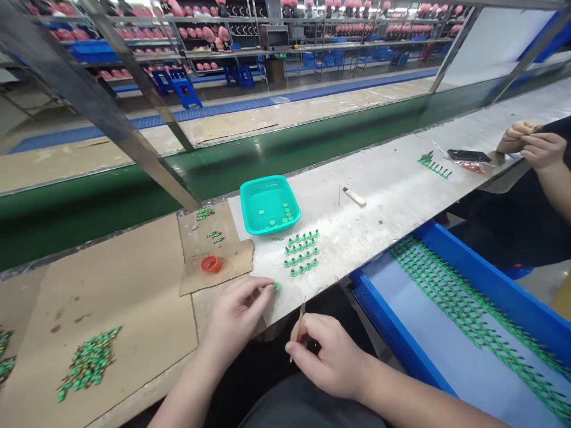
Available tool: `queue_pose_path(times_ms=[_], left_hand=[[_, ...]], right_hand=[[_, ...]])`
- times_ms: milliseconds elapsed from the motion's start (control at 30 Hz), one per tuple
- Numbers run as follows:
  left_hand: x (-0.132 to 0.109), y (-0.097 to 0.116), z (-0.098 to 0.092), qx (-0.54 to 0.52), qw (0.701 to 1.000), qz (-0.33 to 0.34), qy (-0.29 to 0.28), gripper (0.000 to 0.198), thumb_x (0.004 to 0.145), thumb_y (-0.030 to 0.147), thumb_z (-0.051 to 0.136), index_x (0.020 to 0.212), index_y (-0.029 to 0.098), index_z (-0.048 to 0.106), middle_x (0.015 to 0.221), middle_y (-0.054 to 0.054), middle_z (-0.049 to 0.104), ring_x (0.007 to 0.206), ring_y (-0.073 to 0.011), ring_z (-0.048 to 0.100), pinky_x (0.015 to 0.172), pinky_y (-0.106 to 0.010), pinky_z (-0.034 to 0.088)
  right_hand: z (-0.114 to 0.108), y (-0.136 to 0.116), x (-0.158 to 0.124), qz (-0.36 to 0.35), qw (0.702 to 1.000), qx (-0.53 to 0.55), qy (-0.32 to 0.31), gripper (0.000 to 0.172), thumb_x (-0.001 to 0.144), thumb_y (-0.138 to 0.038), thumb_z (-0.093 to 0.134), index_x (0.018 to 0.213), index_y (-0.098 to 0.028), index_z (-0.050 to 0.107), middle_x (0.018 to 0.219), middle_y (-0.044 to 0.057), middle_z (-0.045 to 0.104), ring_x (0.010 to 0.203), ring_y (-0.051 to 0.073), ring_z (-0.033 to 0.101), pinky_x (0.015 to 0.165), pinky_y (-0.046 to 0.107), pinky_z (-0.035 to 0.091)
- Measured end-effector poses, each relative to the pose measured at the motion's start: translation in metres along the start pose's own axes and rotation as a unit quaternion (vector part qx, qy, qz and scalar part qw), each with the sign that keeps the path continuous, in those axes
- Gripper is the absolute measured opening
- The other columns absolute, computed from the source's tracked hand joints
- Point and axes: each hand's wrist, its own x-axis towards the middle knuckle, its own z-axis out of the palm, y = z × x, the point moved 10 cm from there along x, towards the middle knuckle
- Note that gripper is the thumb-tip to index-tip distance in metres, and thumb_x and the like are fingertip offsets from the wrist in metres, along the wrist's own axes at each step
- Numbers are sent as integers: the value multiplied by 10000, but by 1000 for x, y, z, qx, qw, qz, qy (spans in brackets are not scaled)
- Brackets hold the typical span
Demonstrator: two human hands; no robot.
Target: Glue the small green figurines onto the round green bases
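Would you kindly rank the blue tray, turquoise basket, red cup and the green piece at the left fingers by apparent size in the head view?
1. Blue tray
2. Turquoise basket
3. Red cup
4. Green piece

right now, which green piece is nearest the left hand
The single green piece at the fingertips of the left hand; it is apart from the standing rows, the discs in the turquoise basket and the piles on the cardboard.

Tall grey metal racks are lining the far side; blue plastic stools are standing near them on a grey floor. A long green strip is bordering the pale, stained desk. Bright light is falling across its top.
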Motion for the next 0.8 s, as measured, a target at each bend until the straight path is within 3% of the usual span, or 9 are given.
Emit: queue_pose_path(times_ms=[133,300,433,533,633,700,800], left_hand=[[15,7,29,16,999,35,-8,324,1050,527,705,991,290,918,1040,-65,911,963,-240,840,967,-361,665],[17,8,34,28,998,50,-10,324,1057,545,726,1037,298,936,1050,-73,909,1011,-267,837,1000,-398,655],[1,18,23,15,999,42,4,371,1082,541,706,1147,262,941,1056,-100,899,935,-249,815,908,-371,667],[-21,34,27,-28,999,27,-38,410,1109,589,697,1189,267,937,1035,-92,887,822,-219,809,743,-316,672],[-41,44,39,-115,988,-3,-102,475,1130,661,661,1206,288,946,1079,-107,876,963,-251,856,873,-345,724],[-46,39,35,-162,981,-32,-99,558,1117,741,647,1112,275,955,1081,-127,866,1008,-271,850,931,-371,729],[-45,4,8,-184,976,-112,-39,729,979,927,704,940,236,933,884,-115,820,767,-234,769,680,-315,681]], right_hand=[[-27,4,-16,43,999,-7,23,212,1093,-265,698,892,-264,633,804,6,752,730,182,729,720,288,612],[-39,12,-18,78,996,2,37,228,1112,-273,694,888,-255,656,812,8,771,733,176,761,721,273,638],[-38,14,-12,79,996,2,30,195,1138,-281,692,946,-245,691,797,-7,775,693,161,751,699,259,622],[-28,8,-4,52,998,-15,15,181,1156,-300,694,989,-240,728,832,3,788,733,173,751,732,278,614],[-12,-4,4,2,999,-38,-16,222,1178,-344,684,997,-238,759,931,39,831,823,197,777,790,304,627],[-8,-10,11,-26,997,-63,-33,224,1169,-367,710,996,-240,773,929,37,828,827,202,781,794,308,630],[-29,-9,26,-34,990,-136,-10,148,1133,-340,766,1019,-246,788,914,28,805,826,206,774,808,319,632]])
